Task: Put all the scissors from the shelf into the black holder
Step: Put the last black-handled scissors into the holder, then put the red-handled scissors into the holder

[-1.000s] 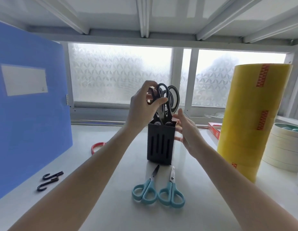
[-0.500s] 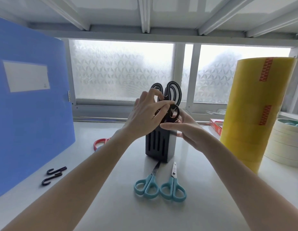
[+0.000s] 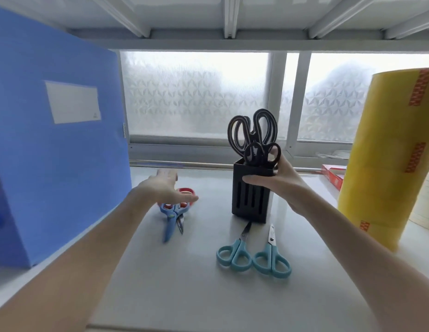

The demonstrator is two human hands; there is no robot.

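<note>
The black slotted holder (image 3: 250,200) stands upright mid-shelf with black-handled scissors (image 3: 253,134) sticking out of its top. My right hand (image 3: 278,180) grips the holder's upper rim from the right. My left hand (image 3: 165,188) hovers open, palm down, just over a blue-handled pair of scissors (image 3: 170,218) and a red-handled pair (image 3: 186,196) lying left of the holder. Two teal-handled scissors (image 3: 235,254) (image 3: 272,259) lie side by side in front of the holder, blades pointing toward it.
A tall blue folder (image 3: 53,140) stands at the left. A big yellow tape stack (image 3: 390,152) rises at the right, with white tape rolls (image 3: 426,202) and a red box (image 3: 333,176) behind it. A frosted window backs the shelf (image 3: 208,295).
My left hand let go of the black scissors in the holder and swung left and down over the blue and red scissors. My right hand now holds the holder's rim.
</note>
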